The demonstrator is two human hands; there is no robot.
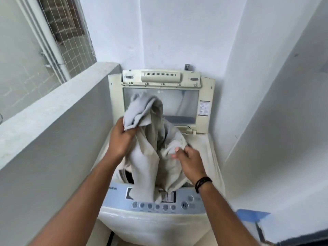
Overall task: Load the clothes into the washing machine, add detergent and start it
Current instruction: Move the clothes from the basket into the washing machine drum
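A cream top-loading washing machine (212,157) stands in a narrow corner with its lid (160,103) raised upright at the back. Above the open tub hangs a bundle of pale grey and beige clothes (147,162); its lower end drapes over the blue control panel (188,203). My left hand (122,139) is shut on the upper left of the bundle. My right hand (190,160) presses the cloth from the right, fingers on the fabric, a black band on the wrist. The tub's inside is mostly hidden by the clothes.
A grey concrete parapet (58,107) runs close along the machine's left, with a wire-mesh window (67,38) above it. White walls close in behind and on the right. A blue object (253,215) lies low at the right.
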